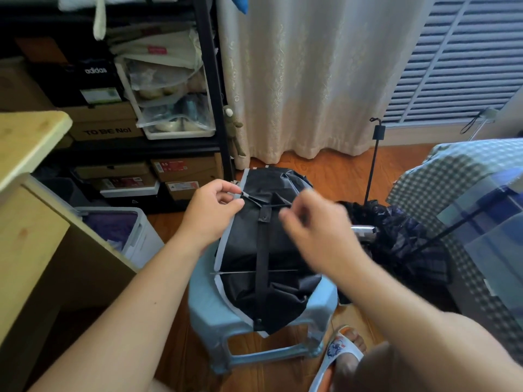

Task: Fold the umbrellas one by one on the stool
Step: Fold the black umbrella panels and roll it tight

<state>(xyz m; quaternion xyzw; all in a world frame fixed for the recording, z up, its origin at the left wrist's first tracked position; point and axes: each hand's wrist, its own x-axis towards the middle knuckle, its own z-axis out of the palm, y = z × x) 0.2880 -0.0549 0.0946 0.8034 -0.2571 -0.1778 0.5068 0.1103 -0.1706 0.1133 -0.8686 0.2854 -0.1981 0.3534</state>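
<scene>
Left hand (210, 212) pinching rib tip of black fabric umbrella (263, 250) lying under both hands on pale-blue plastic stool (209, 309). Right hand (317, 224) blurring, grip unclear; crumpled dark umbrella (402, 244) lying just beyond it.

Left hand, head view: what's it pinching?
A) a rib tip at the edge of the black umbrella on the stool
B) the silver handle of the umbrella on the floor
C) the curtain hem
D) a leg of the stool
A: the left hand pinches a light-tipped rib end at the upper left edge of the black umbrella lying on the blue stool; the second umbrella lies untouched on the floor to the right.
</scene>
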